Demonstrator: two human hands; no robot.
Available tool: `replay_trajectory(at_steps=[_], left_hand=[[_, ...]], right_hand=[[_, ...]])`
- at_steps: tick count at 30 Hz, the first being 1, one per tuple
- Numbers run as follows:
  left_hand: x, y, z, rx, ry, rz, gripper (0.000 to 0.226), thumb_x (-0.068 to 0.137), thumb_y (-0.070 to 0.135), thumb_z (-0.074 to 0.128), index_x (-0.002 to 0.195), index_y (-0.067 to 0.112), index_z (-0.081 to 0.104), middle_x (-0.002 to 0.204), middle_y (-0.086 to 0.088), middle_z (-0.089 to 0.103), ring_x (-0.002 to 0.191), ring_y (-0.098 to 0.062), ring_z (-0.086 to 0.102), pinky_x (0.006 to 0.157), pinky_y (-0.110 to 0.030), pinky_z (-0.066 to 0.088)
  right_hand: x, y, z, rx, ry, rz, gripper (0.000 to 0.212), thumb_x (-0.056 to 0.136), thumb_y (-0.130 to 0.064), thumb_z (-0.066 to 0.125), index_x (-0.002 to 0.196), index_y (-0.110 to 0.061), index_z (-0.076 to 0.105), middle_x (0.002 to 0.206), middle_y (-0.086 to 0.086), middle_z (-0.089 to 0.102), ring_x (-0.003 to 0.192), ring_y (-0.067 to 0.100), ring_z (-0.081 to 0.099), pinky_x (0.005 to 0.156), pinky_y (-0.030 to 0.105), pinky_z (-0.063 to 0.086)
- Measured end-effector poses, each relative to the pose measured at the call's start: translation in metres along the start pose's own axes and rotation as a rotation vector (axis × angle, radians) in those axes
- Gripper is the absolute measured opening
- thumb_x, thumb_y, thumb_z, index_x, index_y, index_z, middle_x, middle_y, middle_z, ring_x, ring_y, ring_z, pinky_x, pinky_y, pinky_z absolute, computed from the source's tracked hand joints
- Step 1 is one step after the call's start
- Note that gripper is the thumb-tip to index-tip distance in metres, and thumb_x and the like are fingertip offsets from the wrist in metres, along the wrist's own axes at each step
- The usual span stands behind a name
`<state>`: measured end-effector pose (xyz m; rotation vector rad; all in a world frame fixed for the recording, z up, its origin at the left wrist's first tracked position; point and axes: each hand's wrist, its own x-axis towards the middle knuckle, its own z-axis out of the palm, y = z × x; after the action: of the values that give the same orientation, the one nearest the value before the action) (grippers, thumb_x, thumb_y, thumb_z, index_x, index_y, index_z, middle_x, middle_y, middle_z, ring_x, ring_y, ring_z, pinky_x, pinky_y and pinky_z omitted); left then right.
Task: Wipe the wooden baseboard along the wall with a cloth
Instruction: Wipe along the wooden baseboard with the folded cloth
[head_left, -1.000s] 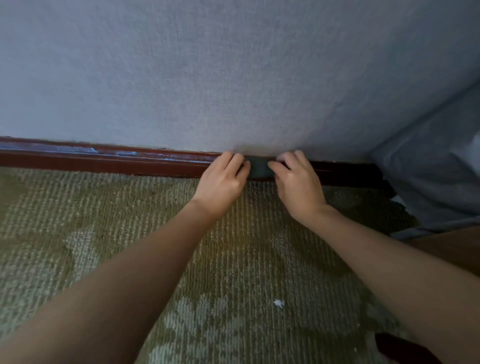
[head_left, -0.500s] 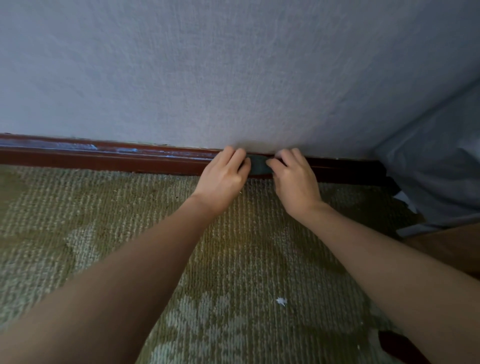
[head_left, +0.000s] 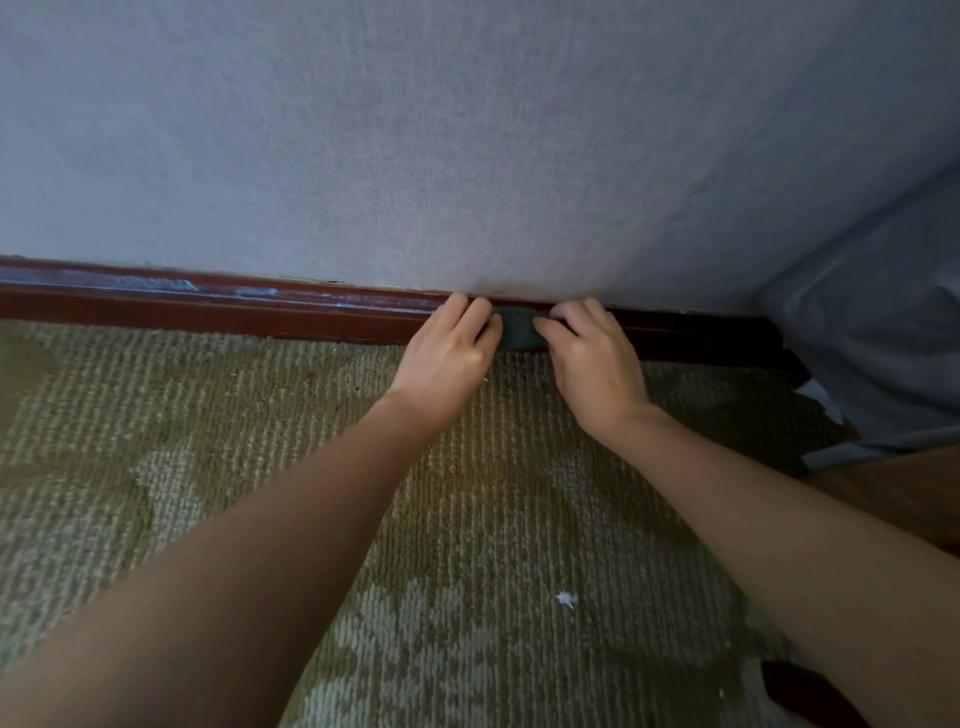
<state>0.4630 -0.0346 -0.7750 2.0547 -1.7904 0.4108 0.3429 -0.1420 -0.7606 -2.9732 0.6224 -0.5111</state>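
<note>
**Q:** Where does the baseboard lie from the hands?

**A:** Straight ahead. One dark red-brown baseboard (head_left: 208, 306) runs left to right along the far edge of the floor (head_left: 156, 441), where the carpet meets the grey wall (head_left: 467, 130). Its long axis lies across the view, so a wipe would likely travel sideways along it.

**Q:** And the cloth?

**A:** One small dark green cloth (head_left: 517, 328) is pressed against the baseboard's face. Only a short strip of it shows between the hands.

**Q:** What are the hands doing?

**A:** There are two, side by side. The left hand (head_left: 449, 356) holds the cloth's left end and the right hand (head_left: 592, 366) its right end. Fingers bend over the board's top, and the thumbs close in on the cloth. Both are equally near the board.

**Q:** Which stretch is longer?

**A:** The left one, streaked pale blue. To the right the board soon ends in a dark corner beside grey fabric (head_left: 883, 338).

**Q:** Anything else?

**A:** One white scrap (head_left: 566, 599) lies on the carpet.
</note>
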Motion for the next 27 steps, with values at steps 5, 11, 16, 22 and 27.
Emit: replay_trajectory(at_steps=[5,11,16,22,27], left_hand=[[0.0,-0.001,0.0,0.006,-0.016,0.01,0.034,0.075,-0.002,0.037,0.083,-0.009,0.069,0.075,-0.018,0.062,0.067,-0.03,0.061,0.059,-0.031,0.051],[0.006,0.004,0.005,0.099,-0.01,0.102,0.028,0.077,-0.002,0.04,0.079,-0.004,0.068,0.075,-0.016,0.062,0.067,-0.028,0.06,0.058,-0.031,0.049],[0.011,0.01,0.011,0.113,0.009,0.06,0.029,0.079,-0.002,0.037,0.078,-0.001,0.066,0.074,-0.014,0.06,0.066,-0.026,0.059,0.059,-0.031,0.048],[0.007,-0.003,0.009,0.107,0.043,0.121,0.024,0.077,-0.002,0.043,0.076,0.0,0.067,0.074,-0.013,0.063,0.066,-0.027,0.06,0.058,-0.031,0.049],[-0.008,-0.017,0.011,0.139,0.11,0.108,0.021,0.082,0.0,0.047,0.084,-0.002,0.068,0.08,-0.017,0.064,0.069,-0.029,0.061,0.061,-0.033,0.048]], right_hand=[[0.002,-0.001,-0.001,-0.01,-0.035,-0.004,0.029,0.058,0.019,0.073,0.084,0.007,0.07,0.076,0.02,0.062,0.069,0.035,0.059,0.056,0.035,0.048],[0.0,0.006,-0.008,-0.068,-0.065,-0.03,0.023,0.063,0.017,0.069,0.084,0.009,0.068,0.076,0.023,0.06,0.07,0.037,0.059,0.056,0.039,0.049],[0.005,-0.007,-0.006,-0.07,-0.102,0.09,0.019,0.069,0.016,0.065,0.087,0.01,0.067,0.081,0.025,0.06,0.078,0.039,0.058,0.061,0.041,0.047],[0.007,-0.015,0.0,-0.133,-0.111,0.159,0.02,0.083,0.005,0.057,0.101,0.003,0.065,0.097,0.02,0.059,0.095,0.037,0.052,0.079,0.044,0.038],[0.011,-0.027,0.004,-0.076,0.015,0.108,0.023,0.063,0.011,0.071,0.085,0.004,0.07,0.08,0.019,0.062,0.079,0.034,0.06,0.069,0.041,0.044]])
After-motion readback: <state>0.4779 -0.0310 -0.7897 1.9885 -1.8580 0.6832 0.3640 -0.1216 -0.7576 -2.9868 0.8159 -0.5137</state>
